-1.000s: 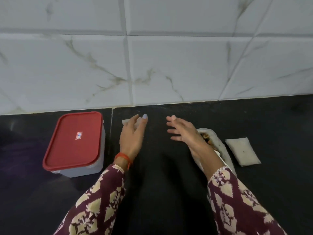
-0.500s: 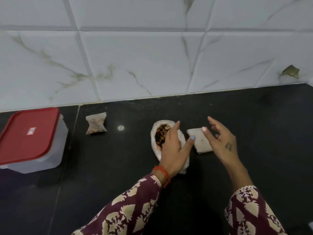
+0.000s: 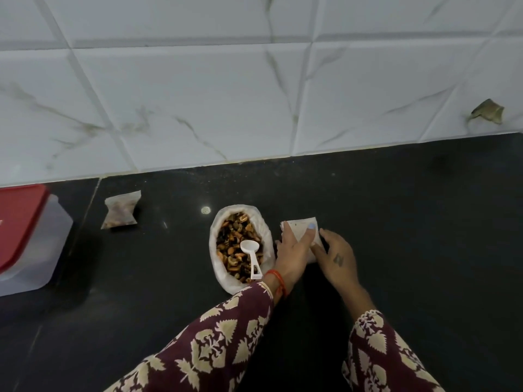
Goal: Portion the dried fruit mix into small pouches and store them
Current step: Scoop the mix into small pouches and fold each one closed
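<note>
Small pouch (image 3: pixel 300 228) flat on counter (image 3: pixel 396 210), just right of open fruit bag (image 3: pixel 240 244) with scoop (image 3: pixel 250 254) inside. Left hand (image 3: pixel 294 250) and right hand (image 3: pixel 335 257) both pinching pouch. Best to spread mouth wide before scooping. Versus half second ago: now touching pouch, off bag.

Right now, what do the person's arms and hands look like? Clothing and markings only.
Both arms wear long maroon sleeves printed with cream leaf motifs. The left hand has an orange-red thread band at the wrist and a pale lilac-blue painted nail. The right hand carries a small dark tattoo on its back. No rings or watch show.
</note>
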